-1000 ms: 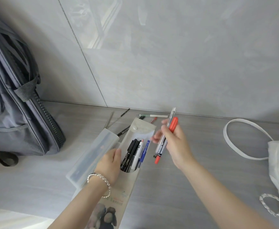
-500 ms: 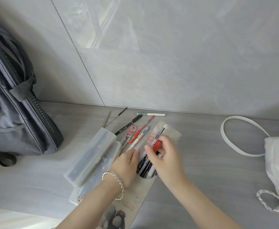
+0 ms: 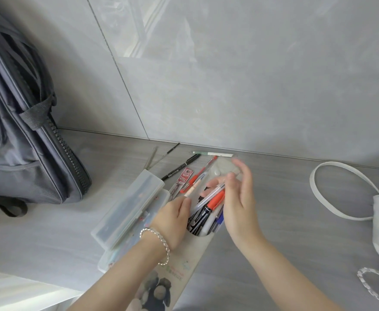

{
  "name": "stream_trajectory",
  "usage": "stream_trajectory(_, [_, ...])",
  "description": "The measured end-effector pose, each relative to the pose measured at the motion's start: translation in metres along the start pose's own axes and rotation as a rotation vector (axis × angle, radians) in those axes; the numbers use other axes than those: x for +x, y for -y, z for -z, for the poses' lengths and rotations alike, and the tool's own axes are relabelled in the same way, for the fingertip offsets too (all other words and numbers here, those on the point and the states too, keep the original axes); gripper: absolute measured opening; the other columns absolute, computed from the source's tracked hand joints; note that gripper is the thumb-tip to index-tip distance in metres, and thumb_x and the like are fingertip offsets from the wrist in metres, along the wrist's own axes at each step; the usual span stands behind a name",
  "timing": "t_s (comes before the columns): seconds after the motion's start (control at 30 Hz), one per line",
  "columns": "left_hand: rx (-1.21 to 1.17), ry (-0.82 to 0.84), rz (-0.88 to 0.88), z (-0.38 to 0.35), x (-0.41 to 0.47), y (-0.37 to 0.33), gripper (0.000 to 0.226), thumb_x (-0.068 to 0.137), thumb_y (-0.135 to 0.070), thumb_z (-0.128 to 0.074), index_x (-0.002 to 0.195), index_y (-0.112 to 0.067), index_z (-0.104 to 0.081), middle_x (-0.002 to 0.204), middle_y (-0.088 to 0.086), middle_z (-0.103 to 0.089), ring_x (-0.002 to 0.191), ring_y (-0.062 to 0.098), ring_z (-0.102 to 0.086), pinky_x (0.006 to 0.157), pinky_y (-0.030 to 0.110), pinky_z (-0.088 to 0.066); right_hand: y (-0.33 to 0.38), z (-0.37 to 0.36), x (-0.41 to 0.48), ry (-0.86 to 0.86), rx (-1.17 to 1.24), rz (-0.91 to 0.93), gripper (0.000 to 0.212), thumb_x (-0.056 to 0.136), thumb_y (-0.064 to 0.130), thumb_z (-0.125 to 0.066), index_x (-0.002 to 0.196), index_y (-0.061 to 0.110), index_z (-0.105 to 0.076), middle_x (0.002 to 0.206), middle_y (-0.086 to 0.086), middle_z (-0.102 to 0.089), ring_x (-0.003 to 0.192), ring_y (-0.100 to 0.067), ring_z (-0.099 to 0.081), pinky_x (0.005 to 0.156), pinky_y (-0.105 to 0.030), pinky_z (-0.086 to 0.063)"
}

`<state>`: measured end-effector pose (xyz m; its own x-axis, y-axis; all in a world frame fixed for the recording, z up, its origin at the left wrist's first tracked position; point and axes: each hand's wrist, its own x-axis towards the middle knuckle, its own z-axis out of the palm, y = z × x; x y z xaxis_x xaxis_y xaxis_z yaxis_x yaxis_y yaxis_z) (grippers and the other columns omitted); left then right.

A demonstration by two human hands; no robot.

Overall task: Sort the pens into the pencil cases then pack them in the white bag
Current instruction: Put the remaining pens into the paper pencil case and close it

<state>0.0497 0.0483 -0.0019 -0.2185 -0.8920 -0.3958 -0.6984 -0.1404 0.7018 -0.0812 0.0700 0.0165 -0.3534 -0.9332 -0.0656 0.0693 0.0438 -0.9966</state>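
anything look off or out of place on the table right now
Nothing looks spilled or damaged. The clear pencil case sits skewed on top of a second case, not lined up with it. Several pens lie loose on the table beyond the pouch, among them a black marker and a red pen.

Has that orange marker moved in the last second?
Yes. The orange marker has dropped away from the green-and-white pen by the wall, down into the mouth of the pouch.
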Motion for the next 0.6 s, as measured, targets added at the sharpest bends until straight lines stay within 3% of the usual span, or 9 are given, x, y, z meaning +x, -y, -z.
stream_trajectory(0.07, [0.007, 0.009, 0.003, 0.001, -0.001, 0.000, 0.037, 0.099, -0.031, -0.030, 0.069, -0.014, -0.042, 0.064, -0.003, -0.042, 0.062, 0.014, -0.040, 0.059, 0.022, -0.032, 0.002, 0.002, 0.003, -0.056, -0.027, 0.009, 0.031, 0.098, 0.020, -0.035, 0.124, 0.036, -0.029, 0.078, 0.002, -0.063, 0.058, -0.004, -0.064, 0.052, -0.018, -0.050])
stream_trajectory(0.13, [0.002, 0.016, 0.013, 0.001, -0.002, -0.002, 0.038, 0.099, -0.031, -0.030, 0.067, -0.014, -0.040, 0.063, -0.003, -0.041, 0.060, 0.013, -0.039, 0.059, 0.023, -0.032, 0.000, 0.004, 0.004, -0.033, -0.101, 0.027, 0.027, 0.098, 0.016, -0.036, 0.116, 0.035, -0.040, 0.082, 0.004, -0.062, 0.061, -0.003, -0.063, 0.050, -0.017, -0.049])
stream_trajectory(0.2, [-0.015, 0.017, 0.030, 0.003, 0.000, -0.003, 0.037, 0.099, -0.030, -0.030, 0.069, -0.012, -0.040, 0.063, -0.003, -0.038, 0.059, 0.013, -0.036, 0.058, 0.024, -0.031, -0.007, 0.004, 0.004, 0.115, -0.289, 0.065, 0.020, 0.098, 0.021, -0.039, 0.105, 0.036, -0.051, 0.087, 0.009, -0.063, 0.076, -0.002, -0.062, 0.065, -0.015, -0.049])
stream_trajectory(0.3, [-0.018, 0.004, 0.047, 0.006, 0.004, -0.001, 0.039, 0.099, -0.027, -0.031, 0.063, -0.014, -0.035, 0.060, -0.003, -0.037, 0.057, 0.013, -0.034, 0.058, 0.026, -0.030, -0.016, 0.003, 0.008, 0.345, -0.626, 0.159, 0.037, 0.093, 0.033, -0.038, 0.127, 0.022, -0.049, 0.112, 0.011, -0.058, 0.105, -0.003, -0.050, 0.091, -0.010, -0.035])
stream_trajectory(0.37, [-0.030, -0.039, 0.082, 0.012, 0.008, 0.005, 0.039, 0.099, -0.027, -0.032, 0.062, -0.014, -0.036, 0.060, -0.003, -0.039, 0.059, 0.014, -0.036, 0.060, 0.028, -0.032, -0.012, 0.001, 0.017, 0.303, -0.640, 0.324, 0.044, 0.093, 0.032, -0.037, 0.127, 0.010, -0.052, 0.119, 0.009, -0.053, 0.113, -0.002, -0.044, 0.099, -0.011, -0.029])
stream_trajectory(0.43, [-0.048, -0.085, 0.118, 0.021, 0.013, 0.012, 0.037, 0.099, -0.027, -0.032, 0.067, -0.011, -0.040, 0.063, -0.001, -0.041, 0.061, 0.016, -0.037, 0.059, 0.027, -0.032, -0.008, 0.000, 0.027, 0.098, -0.530, 0.404, 0.033, 0.091, 0.023, -0.041, 0.111, 0.006, -0.062, 0.105, 0.007, -0.059, 0.099, -0.001, -0.052, 0.091, -0.010, -0.037])
stream_trajectory(0.5, [-0.053, -0.134, 0.150, 0.032, 0.019, 0.019, 0.036, 0.099, -0.028, -0.031, 0.071, -0.009, -0.043, 0.066, 0.002, -0.043, 0.063, 0.018, -0.038, 0.058, 0.025, -0.033, -0.013, -0.003, 0.044, -0.110, -0.463, 0.247, 0.018, 0.089, 0.013, -0.049, 0.100, 0.008, -0.063, 0.083, 0.010, -0.061, 0.078, 0.002, -0.055, 0.072, -0.008, -0.040])
stream_trajectory(0.53, [-0.061, -0.162, 0.171, 0.037, 0.021, 0.022, 0.036, 0.099, -0.028, -0.031, 0.071, -0.009, -0.043, 0.066, 0.003, -0.042, 0.061, 0.018, -0.038, 0.057, 0.026, -0.032, -0.019, -0.005, 0.054, -0.126, -0.515, 0.085, 0.017, 0.090, 0.011, -0.050, 0.103, 0.007, -0.060, 0.075, 0.011, -0.058, 0.072, -0.001, -0.054, 0.067, -0.013, -0.040])
stream_trajectory(0.6, [-0.082, -0.212, 0.218, 0.046, 0.023, 0.026, 0.035, 0.099, -0.027, -0.031, 0.070, -0.009, -0.041, 0.065, 0.003, -0.041, 0.059, 0.018, -0.036, 0.055, 0.028, -0.030, -0.039, -0.011, 0.067, 0.021, -0.744, -0.284, 0.028, 0.091, 0.020, -0.051, 0.116, 0.006, -0.049, 0.082, 0.001, -0.061, 0.083, -0.020, -0.058, 0.071, -0.027, -0.042])
